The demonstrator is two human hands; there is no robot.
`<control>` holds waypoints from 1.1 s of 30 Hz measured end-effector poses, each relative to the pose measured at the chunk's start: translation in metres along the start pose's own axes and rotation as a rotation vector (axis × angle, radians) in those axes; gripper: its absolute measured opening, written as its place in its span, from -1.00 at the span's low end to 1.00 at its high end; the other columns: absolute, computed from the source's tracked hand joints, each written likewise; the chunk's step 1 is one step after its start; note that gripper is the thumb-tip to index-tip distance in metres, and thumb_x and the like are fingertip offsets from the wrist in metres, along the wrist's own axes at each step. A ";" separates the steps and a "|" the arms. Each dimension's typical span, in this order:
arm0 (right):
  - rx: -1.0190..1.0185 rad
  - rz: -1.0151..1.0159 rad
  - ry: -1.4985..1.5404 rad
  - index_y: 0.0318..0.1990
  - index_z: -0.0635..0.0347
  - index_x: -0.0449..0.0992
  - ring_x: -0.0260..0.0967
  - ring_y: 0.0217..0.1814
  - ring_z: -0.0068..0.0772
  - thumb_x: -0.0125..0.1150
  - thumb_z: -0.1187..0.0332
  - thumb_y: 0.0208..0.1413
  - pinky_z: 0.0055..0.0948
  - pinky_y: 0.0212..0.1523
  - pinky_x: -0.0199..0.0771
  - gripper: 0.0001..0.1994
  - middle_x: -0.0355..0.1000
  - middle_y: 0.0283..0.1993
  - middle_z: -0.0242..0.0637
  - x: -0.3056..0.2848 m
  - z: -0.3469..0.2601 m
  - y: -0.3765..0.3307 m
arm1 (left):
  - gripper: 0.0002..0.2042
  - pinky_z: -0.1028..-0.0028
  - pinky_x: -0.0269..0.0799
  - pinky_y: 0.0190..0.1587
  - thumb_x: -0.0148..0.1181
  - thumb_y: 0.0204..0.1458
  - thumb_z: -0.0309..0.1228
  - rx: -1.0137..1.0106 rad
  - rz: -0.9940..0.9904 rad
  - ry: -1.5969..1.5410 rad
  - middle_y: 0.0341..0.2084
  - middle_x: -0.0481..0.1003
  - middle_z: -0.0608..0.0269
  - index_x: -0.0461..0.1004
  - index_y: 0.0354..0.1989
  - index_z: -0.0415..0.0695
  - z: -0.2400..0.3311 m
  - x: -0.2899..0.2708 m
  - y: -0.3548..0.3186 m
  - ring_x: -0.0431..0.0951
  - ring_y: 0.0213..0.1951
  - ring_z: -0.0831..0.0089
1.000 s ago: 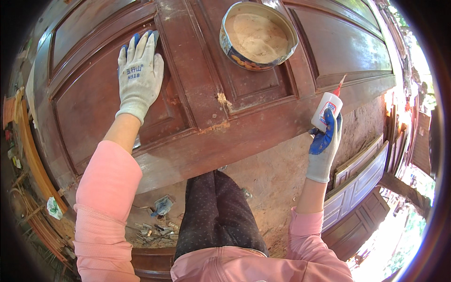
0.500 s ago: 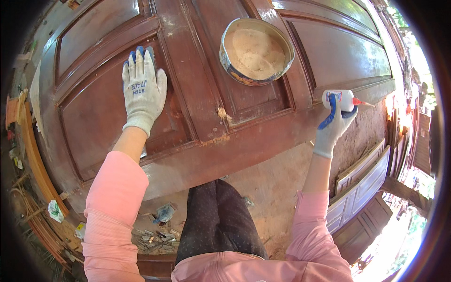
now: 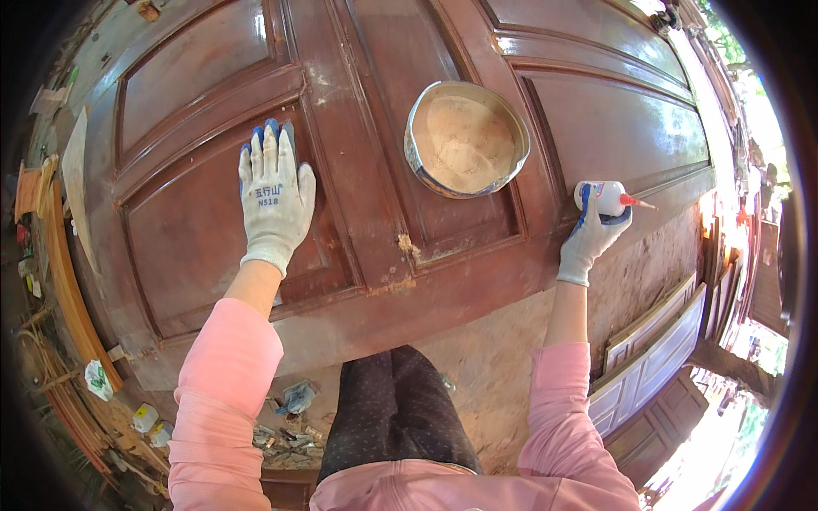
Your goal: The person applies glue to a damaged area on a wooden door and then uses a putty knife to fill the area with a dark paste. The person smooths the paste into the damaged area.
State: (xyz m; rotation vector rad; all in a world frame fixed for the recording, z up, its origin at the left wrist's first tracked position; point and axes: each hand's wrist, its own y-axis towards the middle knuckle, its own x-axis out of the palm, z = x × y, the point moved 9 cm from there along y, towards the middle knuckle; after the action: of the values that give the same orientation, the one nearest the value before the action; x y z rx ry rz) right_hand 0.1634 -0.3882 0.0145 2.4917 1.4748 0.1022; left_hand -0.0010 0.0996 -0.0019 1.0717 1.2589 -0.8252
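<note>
My left hand (image 3: 277,200), in a white glove with blue fingertips, lies flat on a recessed panel of a brown wooden door (image 3: 336,332), fingers stretched out. A greyish edge shows beside its fingertips; what it belongs to is hidden under the hand. Gloved too, my right hand (image 3: 592,234) grips a white squeeze bottle (image 3: 603,198) with a red nozzle pointing right, probably glue. It is held over the door's near right edge. Between the hands, farther off, a round tin (image 3: 426,180) of light brown powder rests on the door.
Pale chipped patches (image 3: 409,247) mark the door's middle rail. Panelled boards (image 3: 652,358) lean low on the right. Long wood strips (image 3: 72,281) lie on the left. Scraps and a crumpled plastic bag (image 3: 296,398) litter the ground by my legs.
The view has tilted, so the door and tin sit lower in it. My left hand has slid slightly toward me on the panel. The right hand, with the bottle, has shifted a little left.
</note>
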 end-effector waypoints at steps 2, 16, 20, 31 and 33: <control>-0.005 -0.004 -0.017 0.34 0.27 0.18 0.37 0.23 -0.33 0.52 0.49 0.09 -0.28 0.24 0.55 -0.28 0.28 0.24 -0.22 -0.001 0.001 0.002 | -0.37 0.04 -0.16 0.58 -0.09 0.37 -0.22 -0.006 -0.011 -0.004 0.55 0.04 -0.06 0.06 0.53 -0.29 0.000 0.000 0.000 0.00 0.55 0.00; -0.049 -0.086 -0.152 0.33 0.31 0.21 0.38 0.23 -0.33 0.53 0.48 0.10 -0.30 0.25 0.54 -0.29 0.30 0.24 -0.20 0.010 -0.003 -0.002 | -0.36 0.04 -0.20 0.58 -0.08 0.37 -0.20 0.000 -0.004 -0.038 0.55 0.03 -0.05 0.04 0.55 -0.21 0.000 -0.001 0.000 -0.01 0.56 0.00; -0.040 -0.100 -0.187 0.32 0.31 0.22 0.40 0.21 -0.33 0.53 0.49 0.10 -0.32 0.23 0.55 -0.31 0.32 0.22 -0.20 0.012 -0.004 0.002 | -0.37 0.02 -0.19 0.58 -0.07 0.36 -0.20 -0.005 0.015 -0.061 0.55 0.05 -0.05 0.06 0.55 -0.18 -0.001 -0.003 0.001 0.01 0.55 -0.01; -0.020 -0.124 -0.060 0.34 0.31 0.21 0.39 0.22 -0.32 0.48 0.53 0.13 -0.32 0.22 0.58 -0.32 0.31 0.23 -0.20 0.005 0.005 0.003 | -0.44 -0.02 -0.17 0.56 -0.01 0.32 -0.18 -0.014 0.038 -0.142 0.51 0.12 -0.08 0.24 0.50 0.04 0.003 -0.013 0.001 0.05 0.52 -0.09; -0.028 -0.123 -0.129 0.34 0.31 0.21 0.38 0.23 -0.31 0.45 0.51 0.16 -0.30 0.25 0.56 -0.34 0.30 0.24 -0.19 0.006 0.003 0.003 | -0.44 -0.01 -0.17 0.57 -0.01 0.32 -0.17 -0.024 0.029 -0.133 0.51 0.12 -0.08 0.25 0.50 0.03 0.001 -0.014 0.001 0.05 0.53 -0.08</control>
State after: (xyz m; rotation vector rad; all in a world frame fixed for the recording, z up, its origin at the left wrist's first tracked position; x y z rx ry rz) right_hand 0.1692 -0.3844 0.0118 2.3322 1.5566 -0.0582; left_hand -0.0017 0.0977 0.0121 0.9973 1.1359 -0.8435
